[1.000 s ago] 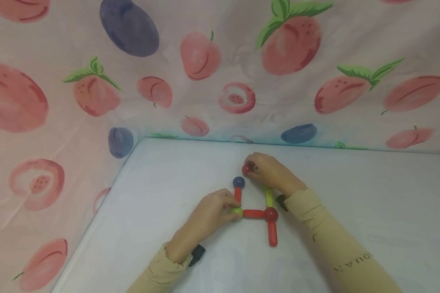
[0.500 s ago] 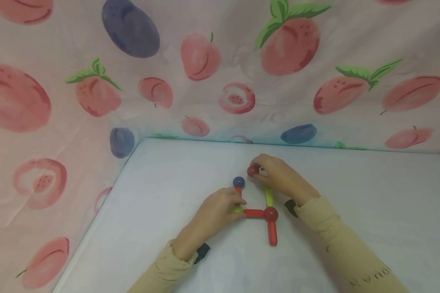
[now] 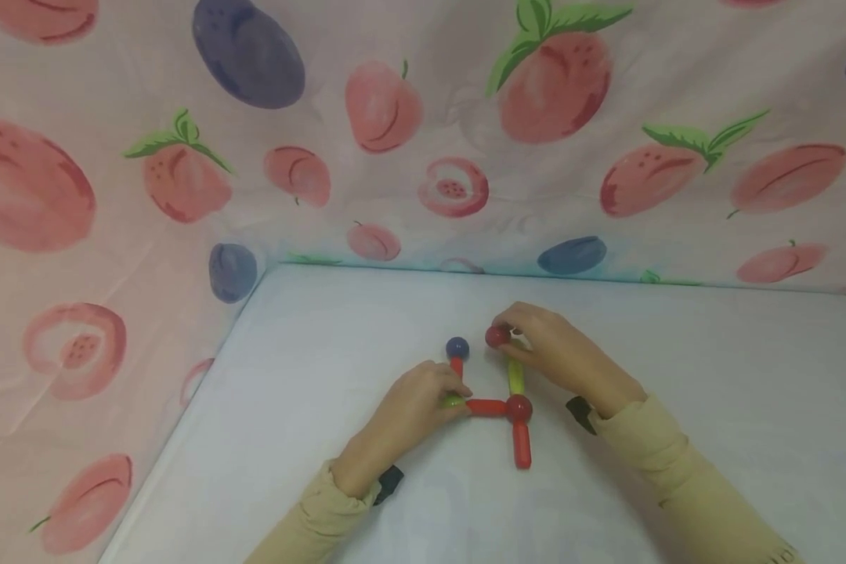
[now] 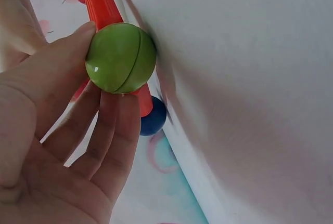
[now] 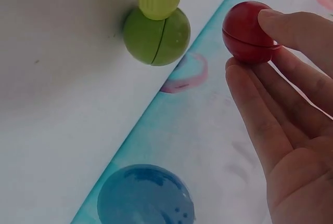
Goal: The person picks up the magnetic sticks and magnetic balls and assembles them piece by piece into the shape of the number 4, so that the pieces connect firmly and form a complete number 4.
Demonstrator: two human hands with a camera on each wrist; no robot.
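My left hand pinches a green ball at the left corner of a ball-and-rod construction on the table. One red rod links that ball to a dark red ball; another, partly covered by my fingers, leads to a blue ball. From the dark red ball a yellow-green rod points away and a red rod points towards me. A second green ball caps the yellow-green rod. Beside it, apart, my right hand holds a loose red ball between thumb and fingers.
The white tabletop extends around the construction. A fruit-printed cloth hangs along its back and left sides. Each wrist wears a dark strap-on device, such as the left one.
My right hand has moved right and slightly nearer with the red ball, now closer to the far end of the yellow-green rod. My left hand keeps hold of the green ball, barely shifting.
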